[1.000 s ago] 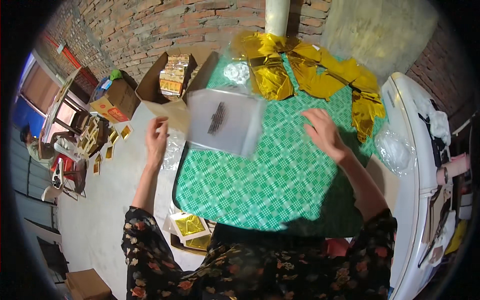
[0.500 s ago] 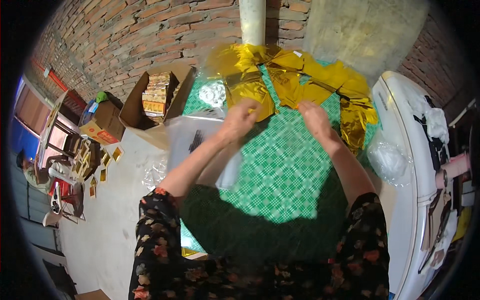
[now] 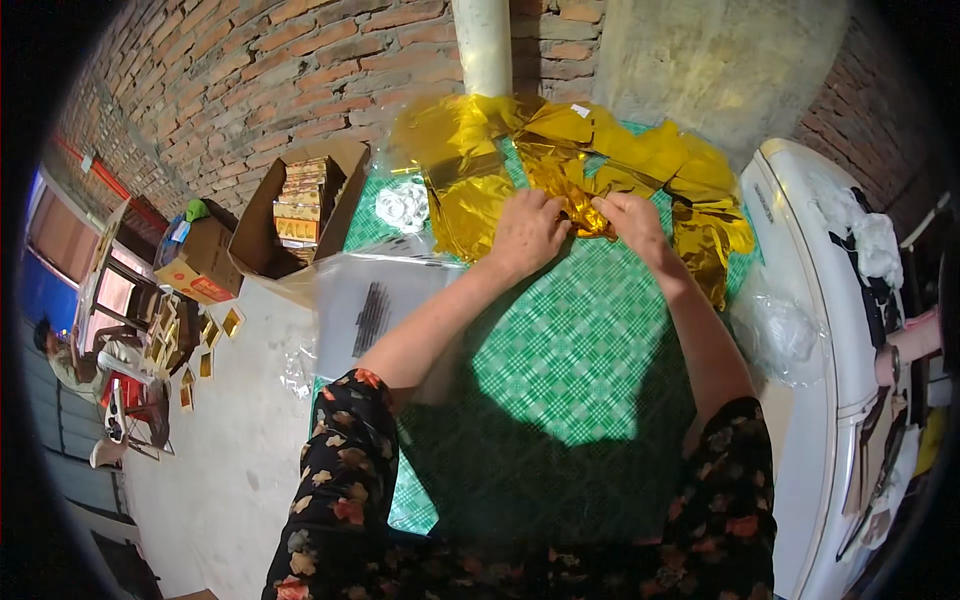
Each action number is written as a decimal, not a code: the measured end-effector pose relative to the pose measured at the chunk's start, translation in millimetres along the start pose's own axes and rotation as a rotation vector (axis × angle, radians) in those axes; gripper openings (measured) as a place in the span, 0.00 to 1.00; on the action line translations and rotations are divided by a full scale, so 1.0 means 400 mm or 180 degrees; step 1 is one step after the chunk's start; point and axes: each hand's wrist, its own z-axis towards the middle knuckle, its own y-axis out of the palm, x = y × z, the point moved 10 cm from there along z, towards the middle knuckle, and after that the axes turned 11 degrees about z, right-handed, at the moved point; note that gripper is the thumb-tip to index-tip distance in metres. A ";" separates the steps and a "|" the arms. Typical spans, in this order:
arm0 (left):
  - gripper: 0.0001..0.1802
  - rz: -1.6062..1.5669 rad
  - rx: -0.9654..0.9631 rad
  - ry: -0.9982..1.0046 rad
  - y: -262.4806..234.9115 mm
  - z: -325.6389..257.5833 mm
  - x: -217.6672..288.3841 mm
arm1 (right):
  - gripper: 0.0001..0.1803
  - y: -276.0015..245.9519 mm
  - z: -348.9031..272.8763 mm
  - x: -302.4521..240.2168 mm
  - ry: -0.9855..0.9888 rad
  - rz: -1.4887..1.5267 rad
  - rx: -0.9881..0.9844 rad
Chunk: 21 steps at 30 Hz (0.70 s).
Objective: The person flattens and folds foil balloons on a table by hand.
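Observation:
Crinkled gold foil sheeting (image 3: pixel 700 180) lies in an arc along the far side of a table with a green checked cover (image 3: pixel 560 340). My left hand (image 3: pixel 532 230) and my right hand (image 3: pixel 632 224) meet at its near middle edge. Between them is a bunched piece of gold foil (image 3: pixel 582 208), and both hands have their fingers closed on it. A translucent plastic bag (image 3: pixel 345 300) with dark print lies under and beside my left forearm. White crumpled ribbon-like material (image 3: pixel 402 205) sits left of the foil.
An open cardboard box (image 3: pixel 345 165) of stacked packets stands at the left. A white fridge (image 3: pixel 800 230) borders the right side, with a clear bag (image 3: pixel 780 325) beside it. A pale pipe (image 3: pixel 482 50) runs up the brick wall. A person (image 3: pixel 75 365) sits far left.
My left hand has moved right, toward my right hand. The foil between them is now bunched together, and the plastic bag lies flatter.

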 end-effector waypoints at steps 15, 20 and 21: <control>0.30 0.0676 0.0077 0.0742 0.018 0.001 0.081 | 0.06 0.048 0.021 0.052 -0.0060 0.2288 -0.0669; 0.25 0.0823 0.0093 0.0464 0.017 0.006 0.090 | 0.11 -0.130 0.160 0.157 0.0885 0.0516 0.0453; 0.25 0.0833 0.0086 0.0466 0.011 0.016 0.090 | 0.13 -0.168 0.173 0.122 0.0601 0.0318 0.0779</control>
